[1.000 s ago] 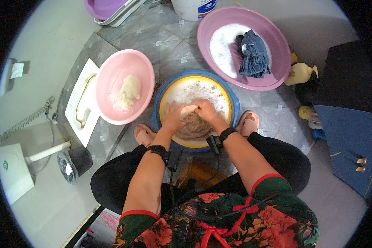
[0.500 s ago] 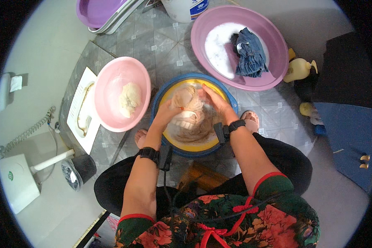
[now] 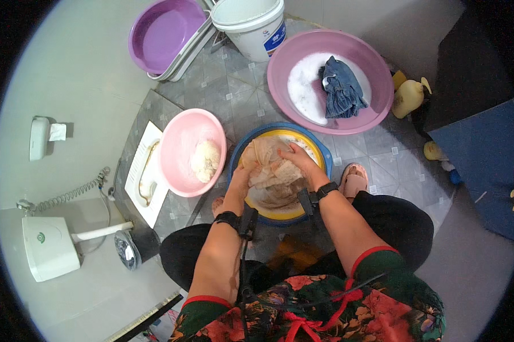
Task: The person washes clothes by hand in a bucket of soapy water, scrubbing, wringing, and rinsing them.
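A wet beige cloth is bunched up over the yellow basin with a blue rim between my feet. My left hand grips the cloth's left side, its fingers mostly hidden by folds. On the other side, my right hand has its fingers closed on the cloth's right part. Brownish, murky water and more soaked fabric lie below in the same basin. To the left stands a pink basin with a wrung cream cloth inside.
A large mauve basin holds suds and blue denim at the far right. Behind are a white bucket and a purple basin. A squat toilet lies left; a yellow pump bottle stands right.
The beige cloth is spread differently between my hands, with its folds turned over. The whole view has shifted, showing more of the bucket and far basins.
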The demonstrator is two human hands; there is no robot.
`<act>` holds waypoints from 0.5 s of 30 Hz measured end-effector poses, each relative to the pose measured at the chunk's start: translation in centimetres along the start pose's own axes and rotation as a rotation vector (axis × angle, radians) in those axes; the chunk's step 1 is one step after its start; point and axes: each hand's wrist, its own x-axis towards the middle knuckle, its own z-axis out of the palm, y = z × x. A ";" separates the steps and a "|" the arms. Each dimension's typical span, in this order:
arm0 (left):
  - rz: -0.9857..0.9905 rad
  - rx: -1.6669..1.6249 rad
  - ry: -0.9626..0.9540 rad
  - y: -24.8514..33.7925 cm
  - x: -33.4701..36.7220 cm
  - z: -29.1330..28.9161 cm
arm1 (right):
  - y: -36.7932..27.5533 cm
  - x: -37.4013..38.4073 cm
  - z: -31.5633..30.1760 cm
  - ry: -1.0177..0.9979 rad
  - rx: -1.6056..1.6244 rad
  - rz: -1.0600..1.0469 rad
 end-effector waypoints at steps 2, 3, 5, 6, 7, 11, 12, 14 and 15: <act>-0.012 -0.108 -0.063 -0.5 1.9 0.6 | 0.2 1.2 -0.9 0.080 -0.205 -0.104; 0.012 -0.113 -0.131 -0.9 3.1 3.7 | 1.0 2.0 -3.6 0.161 -0.342 -0.158; 0.008 -0.007 0.004 -2.2 4.2 4.6 | 1.2 2.6 -2.8 0.273 -0.674 -0.238; -0.005 0.036 0.071 -3.4 5.1 5.0 | 0.8 2.5 -2.0 0.319 -0.771 -0.129; -0.007 0.086 0.160 -5.2 6.9 3.7 | 0.1 2.6 0.0 0.343 -0.860 -0.033; -0.181 0.116 0.220 -10.1 12.6 -0.4 | 1.8 5.5 1.8 0.399 -1.149 0.159; -0.199 0.120 0.218 -10.8 13.2 -0.1 | 2.6 6.1 1.4 0.421 -1.230 0.206; -0.242 0.333 0.220 -11.3 13.6 2.3 | 5.3 6.4 -1.3 0.618 -1.497 -0.148; -0.283 0.535 0.233 -11.4 13.3 3.3 | 5.2 6.7 -1.5 0.555 -1.412 0.063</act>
